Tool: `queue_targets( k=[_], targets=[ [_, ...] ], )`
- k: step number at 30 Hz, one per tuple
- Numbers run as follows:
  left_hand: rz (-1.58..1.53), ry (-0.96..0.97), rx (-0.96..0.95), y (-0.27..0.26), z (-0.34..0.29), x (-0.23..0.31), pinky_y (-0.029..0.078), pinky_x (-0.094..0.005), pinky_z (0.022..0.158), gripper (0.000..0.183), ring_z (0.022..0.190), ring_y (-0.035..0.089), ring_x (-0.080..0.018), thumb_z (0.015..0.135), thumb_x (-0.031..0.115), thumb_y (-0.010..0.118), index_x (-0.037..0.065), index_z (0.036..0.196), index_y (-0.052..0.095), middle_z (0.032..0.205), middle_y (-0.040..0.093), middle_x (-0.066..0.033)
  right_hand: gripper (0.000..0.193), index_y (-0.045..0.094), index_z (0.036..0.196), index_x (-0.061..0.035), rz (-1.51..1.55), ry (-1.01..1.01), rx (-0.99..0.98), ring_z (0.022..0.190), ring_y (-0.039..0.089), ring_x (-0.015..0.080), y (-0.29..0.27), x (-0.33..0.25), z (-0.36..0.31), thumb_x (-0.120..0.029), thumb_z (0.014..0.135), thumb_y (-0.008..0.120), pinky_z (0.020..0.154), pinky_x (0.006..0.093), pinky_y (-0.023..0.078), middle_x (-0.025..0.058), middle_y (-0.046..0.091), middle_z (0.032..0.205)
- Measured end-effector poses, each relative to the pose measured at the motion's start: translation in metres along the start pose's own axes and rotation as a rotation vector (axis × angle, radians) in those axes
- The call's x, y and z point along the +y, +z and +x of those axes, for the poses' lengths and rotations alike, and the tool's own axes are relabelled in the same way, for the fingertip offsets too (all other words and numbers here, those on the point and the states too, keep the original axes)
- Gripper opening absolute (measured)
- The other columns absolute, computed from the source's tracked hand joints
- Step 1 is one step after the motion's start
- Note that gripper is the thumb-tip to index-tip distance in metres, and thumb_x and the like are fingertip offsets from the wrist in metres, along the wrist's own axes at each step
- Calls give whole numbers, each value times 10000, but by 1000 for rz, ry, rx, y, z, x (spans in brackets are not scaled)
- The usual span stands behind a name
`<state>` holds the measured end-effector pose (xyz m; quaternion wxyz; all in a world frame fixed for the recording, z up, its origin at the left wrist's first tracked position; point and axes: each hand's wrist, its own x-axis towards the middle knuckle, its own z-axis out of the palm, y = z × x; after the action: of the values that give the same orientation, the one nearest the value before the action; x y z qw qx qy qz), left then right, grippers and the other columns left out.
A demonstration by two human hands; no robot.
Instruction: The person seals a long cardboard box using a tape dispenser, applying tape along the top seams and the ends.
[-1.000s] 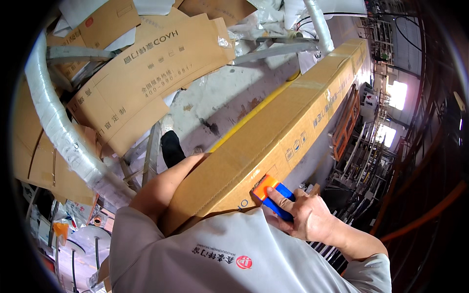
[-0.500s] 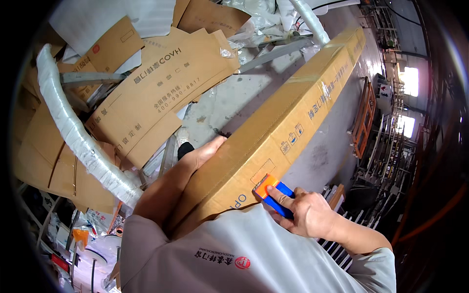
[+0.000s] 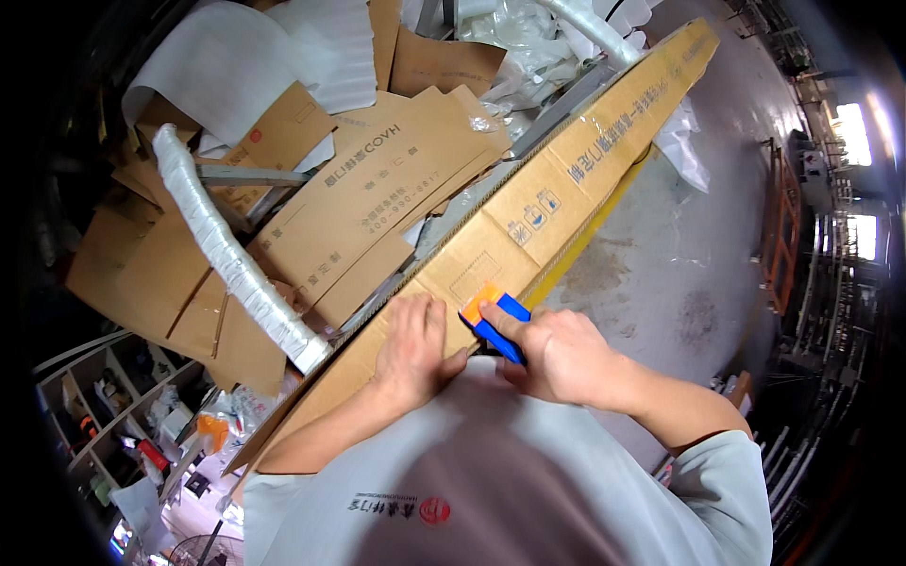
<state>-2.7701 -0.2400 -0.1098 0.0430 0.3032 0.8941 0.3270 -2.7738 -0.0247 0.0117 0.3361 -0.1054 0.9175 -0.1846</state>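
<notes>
A long brown carton (image 3: 497,236) stretches diagonally from near my body to the far right, its printed face turned up. My left hand (image 3: 412,341) rests on that face near my end, fingers laid against the cardboard and thumb spread toward the near edge. Close beside it, my right hand (image 3: 557,347) grips an orange and blue hand tool (image 3: 508,321). Its orange end, with a dark edge, is at the carton's printed face; whether it touches cannot be told. My index finger presses along the orange part.
Flattened cardboard sheets (image 3: 363,189) are heaped at the left, beside a plastic-wrapped bar (image 3: 222,250). White foam sheeting (image 3: 212,66) and clear plastic (image 3: 514,52) lie farther back. Shelves with small items (image 3: 123,415) stand at lower left. An orange-brown frame (image 3: 780,226) stands at the right.
The carton has turned so its printed face is up. My left hand has moved from its far side onto this face. My right hand and the tool have shifted left and up.
</notes>
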Motion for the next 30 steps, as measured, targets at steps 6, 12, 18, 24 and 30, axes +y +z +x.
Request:
queue_targets(
  k=[6,12,18,24,30],
  targets=[
    [350,-130,-201,12,-5,48,347,-522,1116,727,1182,531,-393,762,332,801,-100,1262,497,1217,565,-237,643,557,1404,-28,76,-139,172,817,685,434,21,14,-11,-202,796,671,741,512,564,259,700,849],
    [308,-125,-15,30,-15,36,352,-511,1116,678,1182,532,-390,779,231,809,-63,1288,471,1252,543,-232,633,548,1385,-9,70,-162,183,867,695,398,28,25,-29,-183,798,710,743,498,568,225,706,882],
    [343,-113,-17,32,-21,37,360,-517,1124,690,1193,519,-418,769,189,820,-52,1298,448,1262,527,-241,738,525,1458,-88,59,-184,317,873,701,384,90,64,-63,-182,760,745,712,491,576,254,691,913],
    [599,58,-199,43,-23,44,369,-520,1155,531,1279,488,-445,918,70,498,-122,1403,397,1328,505,-301,831,500,1503,-190,93,-264,544,700,674,361,150,93,-36,-230,735,815,615,434,581,294,625,1011],
    [675,81,-310,36,-24,41,364,-524,1152,639,1280,467,-470,888,71,621,-116,1441,361,1344,485,-302,892,477,1521,-288,215,-355,617,729,658,359,171,112,-35,-231,709,844,627,462,558,208,588,927]
  ],
)
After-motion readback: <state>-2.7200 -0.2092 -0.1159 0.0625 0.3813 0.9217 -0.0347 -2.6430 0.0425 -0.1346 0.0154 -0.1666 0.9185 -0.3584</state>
